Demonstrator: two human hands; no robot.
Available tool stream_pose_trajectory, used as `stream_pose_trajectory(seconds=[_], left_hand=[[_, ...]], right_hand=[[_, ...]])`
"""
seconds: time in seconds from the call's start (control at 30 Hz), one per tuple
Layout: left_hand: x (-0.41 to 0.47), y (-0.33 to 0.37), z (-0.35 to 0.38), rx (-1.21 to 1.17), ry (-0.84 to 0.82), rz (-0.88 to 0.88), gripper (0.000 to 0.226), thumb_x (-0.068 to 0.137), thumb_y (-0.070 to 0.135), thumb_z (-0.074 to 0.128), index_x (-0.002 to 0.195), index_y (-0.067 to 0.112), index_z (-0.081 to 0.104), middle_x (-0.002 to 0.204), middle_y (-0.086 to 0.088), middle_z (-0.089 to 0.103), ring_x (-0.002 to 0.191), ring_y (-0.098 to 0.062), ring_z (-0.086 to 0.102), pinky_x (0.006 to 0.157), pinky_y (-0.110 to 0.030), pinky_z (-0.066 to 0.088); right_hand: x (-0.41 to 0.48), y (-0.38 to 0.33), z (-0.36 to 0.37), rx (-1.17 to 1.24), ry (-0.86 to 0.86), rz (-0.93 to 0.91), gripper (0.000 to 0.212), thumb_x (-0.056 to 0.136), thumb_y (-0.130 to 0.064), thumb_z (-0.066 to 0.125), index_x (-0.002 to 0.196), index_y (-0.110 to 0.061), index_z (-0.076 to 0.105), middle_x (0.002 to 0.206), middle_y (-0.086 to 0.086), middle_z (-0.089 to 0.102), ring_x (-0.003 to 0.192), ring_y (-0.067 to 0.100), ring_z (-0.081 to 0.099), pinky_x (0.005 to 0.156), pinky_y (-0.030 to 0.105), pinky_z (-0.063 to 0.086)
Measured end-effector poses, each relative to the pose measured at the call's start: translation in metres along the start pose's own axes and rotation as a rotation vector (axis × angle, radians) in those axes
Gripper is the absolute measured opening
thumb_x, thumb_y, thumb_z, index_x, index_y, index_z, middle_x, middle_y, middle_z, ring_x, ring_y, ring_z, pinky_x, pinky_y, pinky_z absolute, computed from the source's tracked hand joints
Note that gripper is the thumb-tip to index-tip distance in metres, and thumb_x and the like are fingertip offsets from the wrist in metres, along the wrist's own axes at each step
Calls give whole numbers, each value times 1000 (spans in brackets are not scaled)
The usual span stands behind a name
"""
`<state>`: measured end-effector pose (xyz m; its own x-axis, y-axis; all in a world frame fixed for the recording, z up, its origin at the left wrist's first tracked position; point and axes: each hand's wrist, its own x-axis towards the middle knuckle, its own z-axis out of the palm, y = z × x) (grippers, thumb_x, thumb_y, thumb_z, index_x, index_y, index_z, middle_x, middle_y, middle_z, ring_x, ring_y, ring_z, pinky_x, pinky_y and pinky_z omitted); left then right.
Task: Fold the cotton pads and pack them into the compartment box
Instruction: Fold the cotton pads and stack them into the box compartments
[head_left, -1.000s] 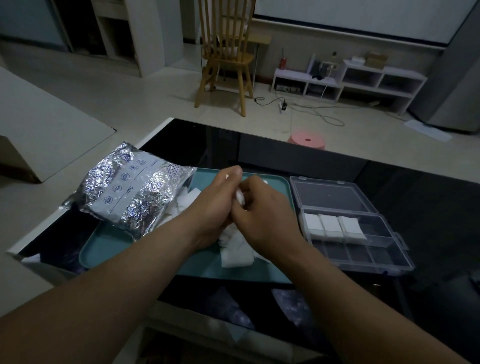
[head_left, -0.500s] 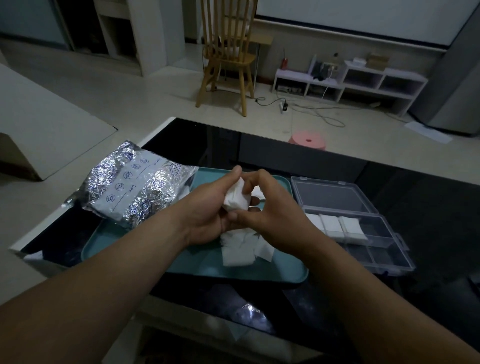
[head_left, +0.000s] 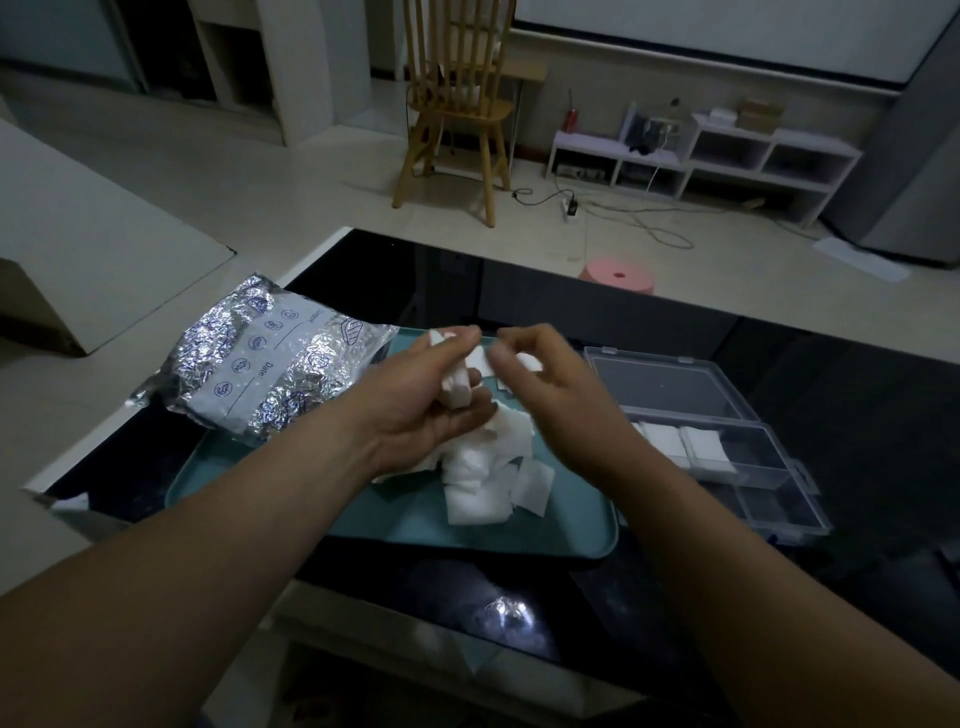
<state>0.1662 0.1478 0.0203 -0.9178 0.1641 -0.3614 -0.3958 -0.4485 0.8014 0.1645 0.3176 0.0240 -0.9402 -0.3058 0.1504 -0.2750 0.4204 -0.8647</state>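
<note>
Two hands meet above the middle of a teal tray (head_left: 395, 525). The left hand (head_left: 415, 410) has its thumb and fingers (head_left: 467, 418) curled round a folded white cotton pad (head_left: 456, 388), gripping it just off the palm. The right hand (head_left: 556, 400) sits close beside it, its fingers (head_left: 540, 340) bent, thumb and forefinger pinching a white edge that seems to belong to the same pad; motion blur makes that hard to tell.

Directly under both sets of fingers lies a heap of loose pads (head_left: 480, 475), overlapping one another on the tray. Out past the left thumb, on the far left side of the tray, a crinkled foil bag (head_left: 270, 369) rests partly on the rim and partly on the black, glossy tabletop (head_left: 841, 415).

Beyond the right fingers, just beside the tray's right edge, stands the clear compartment box (head_left: 769, 493) with its lid (head_left: 670, 387) lying open on the far side. Its middle row holds packed pads (head_left: 683, 441), set side by side and partly hidden behind the right wrist. The near row of compartments looks clear.
</note>
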Motion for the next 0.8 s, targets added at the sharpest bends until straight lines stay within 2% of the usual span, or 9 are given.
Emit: stream_pose_trajectory(seconds=[0.03,0.1,0.2,0.27,0.3,0.4,0.53,0.63,0.8], left_hand=[[0,3,-2,-22,35,17,32,100,29,66,129,16,63,104,-14,64,75,-18,64,58,-26,58],[0,6,-7,-38,79,35,20,104,23,59,122,15,63,93,-13,63,67,-17,58,49,-21,52],[-3,6,-11,-27,126,56,14,104,23,59,117,19,63,81,-7,58,57,-13,52,43,-18,42],[-4,6,-13,-27,165,67,11,99,23,67,108,22,60,77,-3,54,54,-10,49,41,-17,37],[-4,7,-15,-39,180,72,11,98,22,68,103,22,58,77,-3,53,54,-10,48,39,-16,35],[-5,10,-19,-76,211,79,10,99,18,65,99,21,56,76,-3,55,52,-10,46,37,-16,31],[-3,9,-23,-35,239,56,12,97,17,66,104,20,57,75,-4,61,52,-11,47,36,-16,30],[1,13,-28,-27,280,64,13,96,17,67,106,18,58,79,-4,62,52,-11,47,36,-17,30],[10,24,-38,-56,314,124,9,98,17,64,106,20,60,75,-1,58,49,-9,44,34,-17,26]], right_hand=[[2,0,-3,2,70,56,28,104,-53,53,107,-27,60,109,-11,64,97,1,61,82,26,48],[5,5,-9,-148,162,127,27,107,-45,51,101,-22,62,93,-7,64,83,7,59,74,33,50],[-1,20,-11,-396,-27,174,19,106,-31,56,105,-19,71,98,-5,71,87,14,66,85,42,58],[-8,30,-7,-554,-141,149,16,104,-26,58,111,-22,72,107,-5,71,95,16,66,88,40,58],[-11,33,-5,-605,-139,132,16,102,-24,59,114,-24,71,111,-5,69,98,16,65,89,39,57],[-11,35,-6,-635,-86,85,35,94,-24,70,127,-28,61,124,-6,61,112,16,59,97,38,53],[-9,40,-6,-688,-201,105,65,85,-45,80,140,-34,48,143,-7,51,128,18,50,109,47,46],[-6,44,1,-708,-201,72,58,91,-55,69,140,-32,48,140,-7,53,124,18,52,105,47,46],[10,42,17,-601,-77,-2,40,98,-45,61,134,-28,56,133,-8,59,123,17,55,106,48,46]])
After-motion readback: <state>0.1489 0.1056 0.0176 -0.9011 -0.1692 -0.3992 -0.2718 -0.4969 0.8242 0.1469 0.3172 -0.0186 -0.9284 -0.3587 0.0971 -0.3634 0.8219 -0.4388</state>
